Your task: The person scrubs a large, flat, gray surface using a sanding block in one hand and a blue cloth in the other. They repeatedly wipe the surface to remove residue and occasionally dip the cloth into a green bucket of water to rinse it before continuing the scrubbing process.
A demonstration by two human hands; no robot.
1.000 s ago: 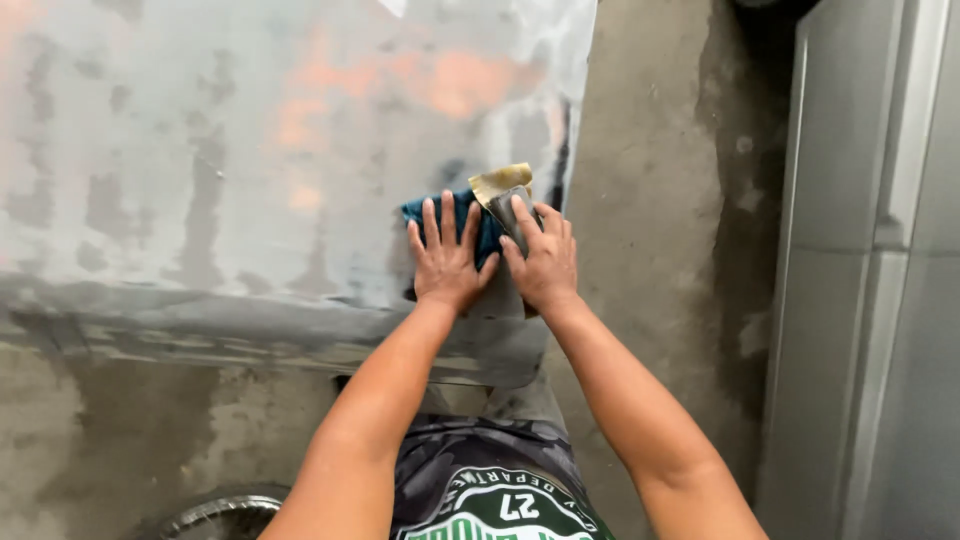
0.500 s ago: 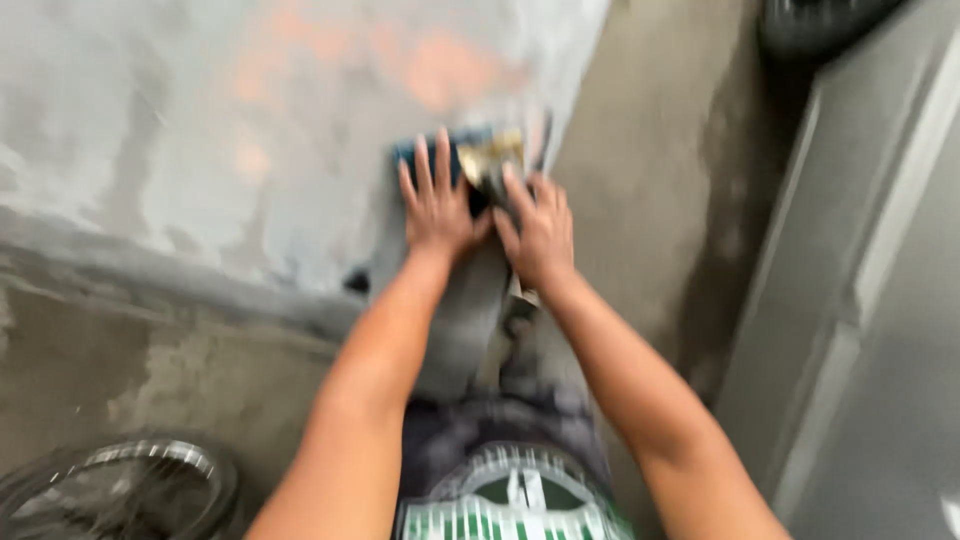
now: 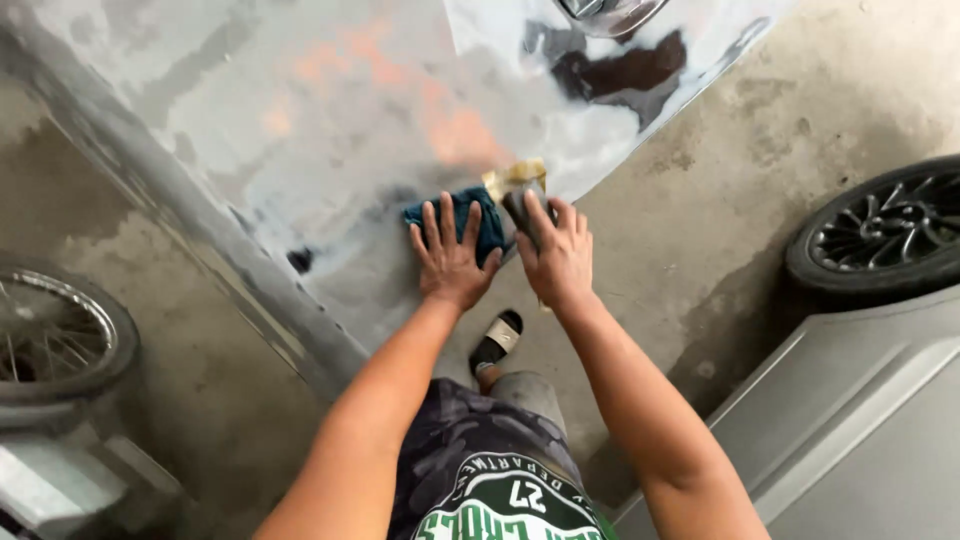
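The left hand (image 3: 449, 262) lies flat with its fingers spread, palm pressed down on a dark blue cloth (image 3: 470, 222). The right hand (image 3: 556, 258) sits just beside it at 3 o'clock, fingers curled over a dark sanding pad (image 3: 524, 205) that has a strip of tan paper (image 3: 514, 178) showing at its 12 o'clock edge; the fingers press on the pad from above rather than pinching it. Cloth and pad touch each other, and both rest near the lower edge of a large grey metal panel (image 3: 300, 130).

The panel is sanded and patchy, with dull grey filler, orange-pink primer spots and one dark bare patch at 1 o'clock from the hands. Its edge runs diagonally from 10 o'clock down to 6 o'clock. Below it is stained concrete floor (image 3: 720, 200). A black car wheel (image 3: 885, 235) stands at 3 o'clock from the hands, above a grey car body (image 3: 860, 430). A spoked wheel (image 3: 50, 335) sits at 9 o'clock. A sandalled foot (image 3: 497, 340) shows on the floor at 6 o'clock, just below the wrists.

Compared with a second ago, the hands press on the same cloth and pad, while the view has swung: the panel now lies tilted, and the black wheel has come into sight.
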